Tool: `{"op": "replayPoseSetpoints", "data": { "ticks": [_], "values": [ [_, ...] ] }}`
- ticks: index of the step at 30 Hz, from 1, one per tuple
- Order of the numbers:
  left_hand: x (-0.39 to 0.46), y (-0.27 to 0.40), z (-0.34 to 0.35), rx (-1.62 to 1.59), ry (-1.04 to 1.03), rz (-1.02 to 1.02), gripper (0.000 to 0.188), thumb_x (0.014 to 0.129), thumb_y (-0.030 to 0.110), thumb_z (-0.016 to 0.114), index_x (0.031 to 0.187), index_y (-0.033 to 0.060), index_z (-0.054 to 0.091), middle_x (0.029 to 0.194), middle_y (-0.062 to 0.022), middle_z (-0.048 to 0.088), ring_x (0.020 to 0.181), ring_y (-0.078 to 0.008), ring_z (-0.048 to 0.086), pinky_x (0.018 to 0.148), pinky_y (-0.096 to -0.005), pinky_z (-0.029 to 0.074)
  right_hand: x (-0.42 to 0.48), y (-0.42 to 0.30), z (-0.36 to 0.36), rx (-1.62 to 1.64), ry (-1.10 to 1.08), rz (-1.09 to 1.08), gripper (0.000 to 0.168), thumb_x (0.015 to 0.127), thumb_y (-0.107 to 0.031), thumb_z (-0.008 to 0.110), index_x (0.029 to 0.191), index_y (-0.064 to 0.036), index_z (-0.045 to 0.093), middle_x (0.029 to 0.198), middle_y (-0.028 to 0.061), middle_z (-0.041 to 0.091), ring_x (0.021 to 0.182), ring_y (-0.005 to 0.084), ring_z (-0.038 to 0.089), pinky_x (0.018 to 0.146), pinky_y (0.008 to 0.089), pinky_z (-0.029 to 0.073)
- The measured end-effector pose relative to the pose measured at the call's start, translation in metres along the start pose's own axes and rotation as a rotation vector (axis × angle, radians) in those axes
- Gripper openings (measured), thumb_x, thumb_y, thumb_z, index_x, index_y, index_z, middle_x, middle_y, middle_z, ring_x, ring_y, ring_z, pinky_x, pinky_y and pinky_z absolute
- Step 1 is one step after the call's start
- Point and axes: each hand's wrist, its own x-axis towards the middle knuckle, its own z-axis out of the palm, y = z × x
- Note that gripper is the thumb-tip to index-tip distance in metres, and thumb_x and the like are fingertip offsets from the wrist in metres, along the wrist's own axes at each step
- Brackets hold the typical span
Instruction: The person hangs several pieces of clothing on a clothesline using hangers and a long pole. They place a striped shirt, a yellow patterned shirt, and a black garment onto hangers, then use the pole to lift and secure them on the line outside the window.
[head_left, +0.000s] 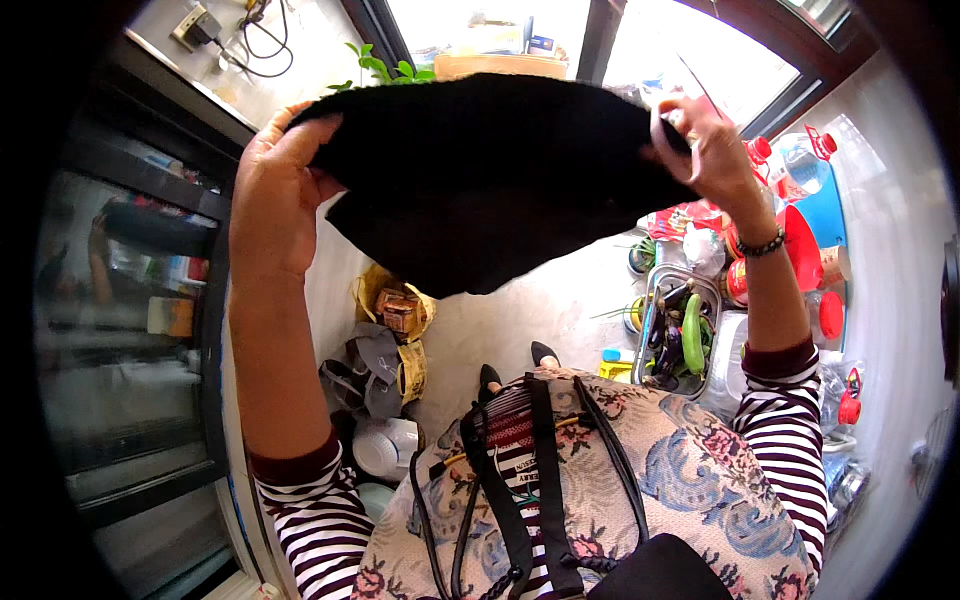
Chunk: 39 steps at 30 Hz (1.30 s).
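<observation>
A piece of black fabric (487, 172) is held up and spread between my hands, in front of the window. At its left end, my left hand (281, 180) pinches the edge between thumb and fingers. My right hand (697, 150) grips the other end, with a pale loop (671, 146) by the fingers; what the loop is I cannot tell. The fabric's lower edge hangs loose in an uneven point. Its kind cannot be made out against the bright light. A floral patterned cloth (675, 465) covers my front, with black straps (544, 480) over it.
Right: a glass tray (645, 330) of eggplants and a long green gourd (691, 337), plastic bottles with red caps (802, 165). Left: a dark-framed glass door (135, 315), grey shoes (375, 360), a yellow bag (367, 292), a white bowl (386, 446). A green plant (382, 67) stands by the window.
</observation>
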Motion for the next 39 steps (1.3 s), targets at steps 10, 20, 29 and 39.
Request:
{"op": "replayPoseSetpoints", "data": {
  "ticks": [10, 20, 29, 39],
  "values": [
    [-0.004, -0.004, -0.027, 0.555, 0.151, 0.093, 0.02, 0.079, 0.002, 0.05, 0.095, 0.0075, 0.058, 0.079, -0.0017, 0.057, 0.065, -0.0075, 0.055, 0.055, -0.0197, 0.046, 0.027, 0.0, 0.008, 0.413, -0.099, 0.18, 0.019, 0.079, -0.015, 0.052, 0.085, 0.0, 0.063, 0.056, 0.0075, 0.06, 0.042, 0.0111, 0.053, 0.044, 0.0268, 0.042],
    [-0.035, 0.034, -0.062, 0.886, 0.057, 0.622, 0.029, 0.074, -0.003, 0.04, 0.096, 0.0044, 0.058, 0.11, -0.0146, 0.053, 0.097, -0.0285, 0.054, 0.085, -0.0414, 0.044, 0.073, 0.019, -0.023, -0.289, 0.26, -0.46, 0.01, 0.079, 0.001, 0.055, 0.087, -0.001, 0.061, 0.082, 0.008, 0.064, 0.069, 0.015, 0.061, 0.061, 0.027, 0.049],
    [-0.023, -0.041, -0.064, 1.138, -0.108, 0.396, 0.039, 0.06, -0.004, 0.04, 0.091, -0.0018, 0.064, 0.086, -0.0155, 0.065, 0.081, -0.026, 0.063, 0.078, -0.0296, 0.046, 0.062, 0.007, -0.018, -0.241, 0.215, -0.695, 0.014, 0.081, -0.002, 0.051, 0.084, 0.0, 0.065, 0.07, 0.006, 0.063, 0.055, 0.0059, 0.054, 0.05, 0.0212, 0.042],
    [-0.024, 0.01, -0.056, 0.528, -0.325, 0.036, 0.034, 0.076, 0.005, 0.049, 0.109, -0.0018, 0.055, 0.105, -0.0101, 0.055, 0.096, -0.0126, 0.05, 0.085, -0.0235, 0.039, 0.06, 0.042, -0.037, 0.818, -0.078, 0.086, 0.023, 0.08, -0.014, 0.045, 0.086, 0.001, 0.063, 0.069, 0.0031, 0.059, 0.056, 0.0073, 0.05, 0.047, 0.0197, 0.038]
  ]
}}
